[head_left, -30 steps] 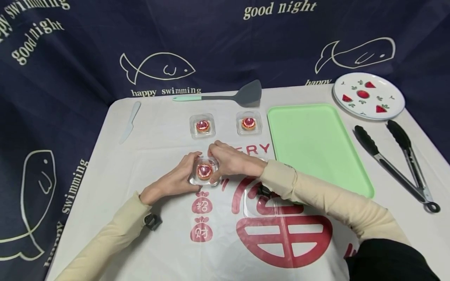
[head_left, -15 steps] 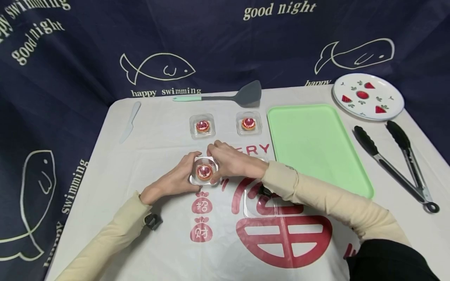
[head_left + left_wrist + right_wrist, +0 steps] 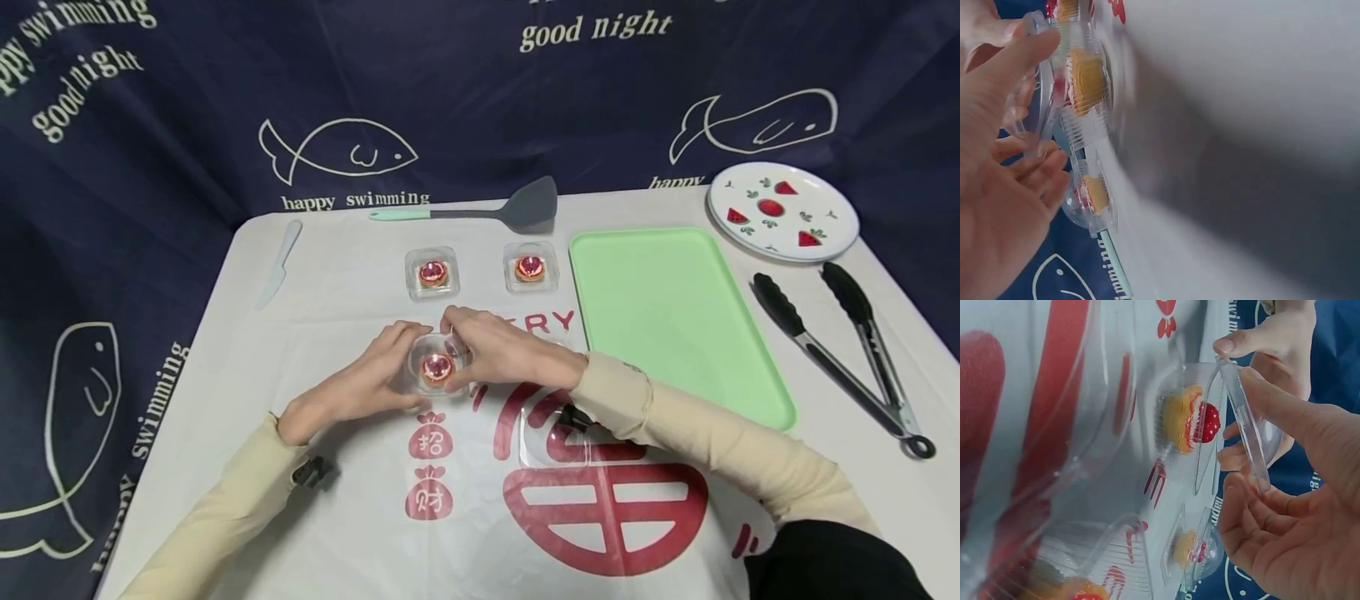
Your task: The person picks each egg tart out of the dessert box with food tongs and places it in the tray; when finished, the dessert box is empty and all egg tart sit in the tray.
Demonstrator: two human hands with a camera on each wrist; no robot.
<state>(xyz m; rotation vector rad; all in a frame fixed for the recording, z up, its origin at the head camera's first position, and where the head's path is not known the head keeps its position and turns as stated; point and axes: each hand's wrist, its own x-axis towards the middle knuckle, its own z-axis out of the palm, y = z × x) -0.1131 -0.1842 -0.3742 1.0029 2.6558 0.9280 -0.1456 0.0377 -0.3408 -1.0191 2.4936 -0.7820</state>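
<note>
This place seems to be a corner arranged for food work, but whether it belongs to a home, a shop or a studio I cannot tell. The counter has a white cover with red printing, on which the letters "RY" can be read. Behind it and at its sides hangs a dark blue cloth, printed with fishes and the words "happy swimming" and "good night". On the counter are objects of kitchen kind: a spatula, a knife, tongs, a green tray and watermelon-patterned plates, together with small tarts in clear plastic boxes.
</note>
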